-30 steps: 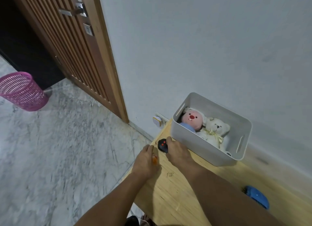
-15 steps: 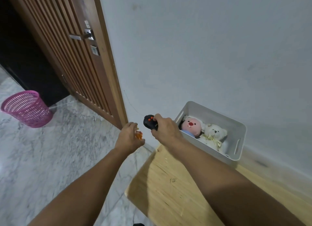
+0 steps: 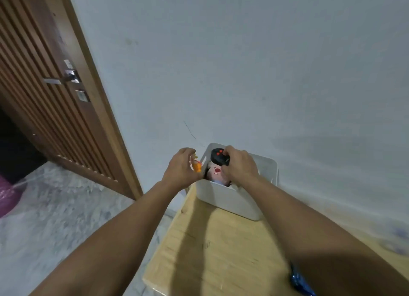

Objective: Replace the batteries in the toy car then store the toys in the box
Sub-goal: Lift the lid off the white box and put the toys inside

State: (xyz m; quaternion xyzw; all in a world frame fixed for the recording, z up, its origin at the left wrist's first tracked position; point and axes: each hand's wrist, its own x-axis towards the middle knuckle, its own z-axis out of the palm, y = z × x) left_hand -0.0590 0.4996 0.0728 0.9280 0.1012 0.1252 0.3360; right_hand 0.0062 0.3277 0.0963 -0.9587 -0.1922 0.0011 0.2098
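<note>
A white plastic box (image 3: 228,200) stands on the wooden table (image 3: 221,251) against the wall. Inside it a pink plush toy (image 3: 214,171) shows between my hands. My right hand (image 3: 238,165) grips a black remote control (image 3: 219,157) with red buttons, held over the box's open top. My left hand (image 3: 181,167) holds a small orange toy (image 3: 196,166) just beside the box's left rim. The blue toy car (image 3: 301,282) lies on the table at the lower right, partly hidden by my right arm.
A wooden slatted door (image 3: 55,92) with a metal handle stands at the left. A pink basket (image 3: 7,196) sits on the marble floor (image 3: 55,218) at the far left edge. The table's left edge drops to the floor.
Both hands have lifted off the table and moved right. The remote is now above the box, and the orange toy is beside its left rim. The view has tilted up.
</note>
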